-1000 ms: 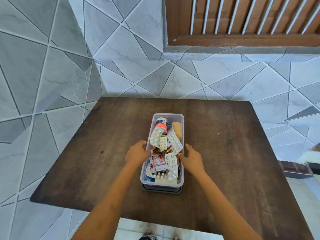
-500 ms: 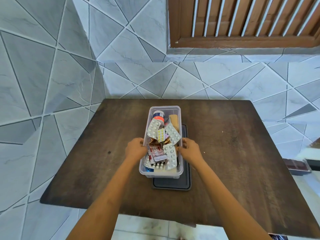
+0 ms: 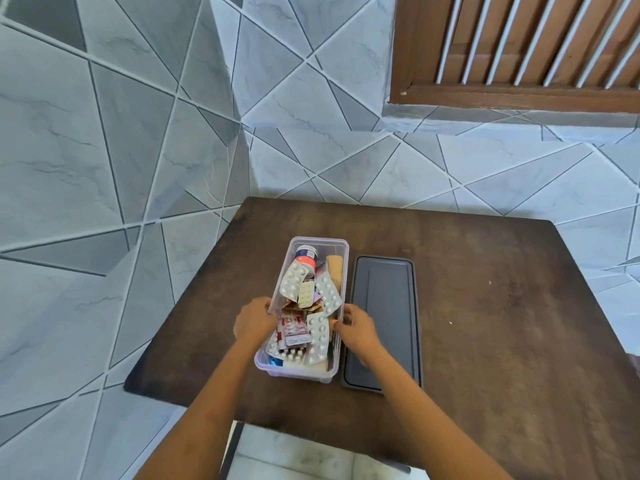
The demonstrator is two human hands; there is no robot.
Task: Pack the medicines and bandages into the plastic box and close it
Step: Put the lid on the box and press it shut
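Now that the plastic box (image 3: pixel 300 372), full of medicines (image 3: pixel 306 308), sits off the dark lid (image 3: pixel 382 323) it covered a second ago, both hands (image 3: pixel 254 320) clamp its sides on the counter (image 3: pixel 502 323), leaving the lid free for closing.

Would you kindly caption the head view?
Both hands grip the filled plastic box beside its dark lid.

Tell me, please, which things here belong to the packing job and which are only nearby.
Belong to the job:
plastic box, held by left hand and right hand
blister packs
medicine bottle
bandage roll
dark lid, lying beside the box

Only nearby:
wooden table
tiled wall
wooden shutter
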